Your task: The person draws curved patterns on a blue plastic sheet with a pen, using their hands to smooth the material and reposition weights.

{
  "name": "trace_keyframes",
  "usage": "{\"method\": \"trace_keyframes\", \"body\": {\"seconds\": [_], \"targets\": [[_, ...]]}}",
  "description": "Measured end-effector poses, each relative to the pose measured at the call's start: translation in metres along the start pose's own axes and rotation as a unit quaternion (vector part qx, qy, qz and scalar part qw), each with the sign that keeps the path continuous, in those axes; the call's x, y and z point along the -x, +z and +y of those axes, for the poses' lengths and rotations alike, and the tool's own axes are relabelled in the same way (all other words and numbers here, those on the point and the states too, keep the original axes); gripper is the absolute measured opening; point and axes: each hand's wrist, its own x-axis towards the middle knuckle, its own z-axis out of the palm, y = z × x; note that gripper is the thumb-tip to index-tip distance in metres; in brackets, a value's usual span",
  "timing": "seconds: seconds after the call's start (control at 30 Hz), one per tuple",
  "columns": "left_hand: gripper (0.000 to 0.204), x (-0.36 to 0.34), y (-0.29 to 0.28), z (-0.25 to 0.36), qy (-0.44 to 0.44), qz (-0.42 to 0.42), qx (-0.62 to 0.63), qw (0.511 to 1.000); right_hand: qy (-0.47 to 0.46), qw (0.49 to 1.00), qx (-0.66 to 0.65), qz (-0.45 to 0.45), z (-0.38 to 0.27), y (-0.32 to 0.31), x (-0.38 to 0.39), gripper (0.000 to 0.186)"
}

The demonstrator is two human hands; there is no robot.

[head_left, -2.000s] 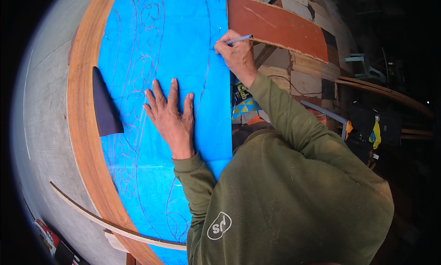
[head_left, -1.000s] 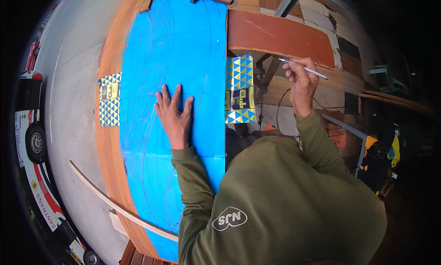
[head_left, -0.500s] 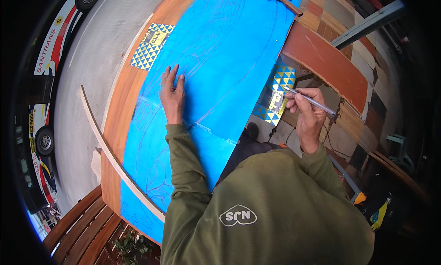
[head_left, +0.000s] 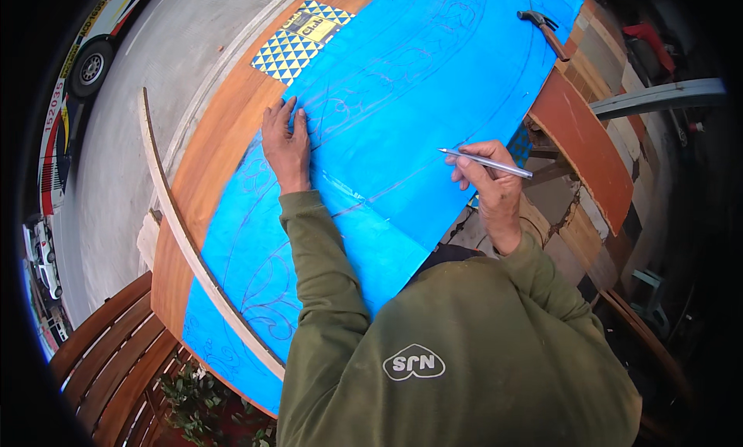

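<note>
A large blue sheet (head_left: 402,130) with drawn curls and curved lines lies over a brown wooden board (head_left: 203,185). My left hand (head_left: 286,147) rests near the sheet's left edge, fingers spread, palm down. Between the fingers of my right hand (head_left: 495,190) is a silver pen (head_left: 487,163), its tip pointing left above the sheet; whether it touches cannot be made out. A thin curved wooden strip (head_left: 172,211) crosses the lower left of the board.
A hammer (head_left: 546,34) lies at the sheet's far right. Left of the sheet sits a patterned box piece (head_left: 303,41). A reddish-brown panel (head_left: 584,149) stands at right, a slatted bench (head_left: 116,362) and a plant (head_left: 193,400) at lower left. A bus (head_left: 91,68) is beyond.
My right hand has brought the pen leftward, from beyond the sheet's right edge to over it. The left hand stays on the sheet. The whole view has shifted.
</note>
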Motion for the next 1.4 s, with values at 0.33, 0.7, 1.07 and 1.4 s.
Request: {"method": "trace_keyframes", "body": {"seconds": [0.33,0.7,1.07,1.4], "targets": [[0.035,-0.002,0.003,0.014,0.094,-0.054,-0.073,0.991,0.046,0.998,0.031,-0.02,0.038,0.046,-0.037,0.02],[0.053,-0.005,0.0,0.014,0.06,-0.119,-0.073,0.988,0.048,0.995,0.09,0.014,0.064,0.08,-0.071,0.014],[0.062,-0.007,-0.005,0.018,0.051,-0.151,-0.084,0.984,0.012,0.989,0.144,0.034,0.072,0.084,-0.068,0.01],[0.095,-0.006,-0.007,0.017,0.07,-0.194,-0.135,0.969,0.018,0.987,0.157,0.034,0.072,0.095,-0.081,0.011]]}}
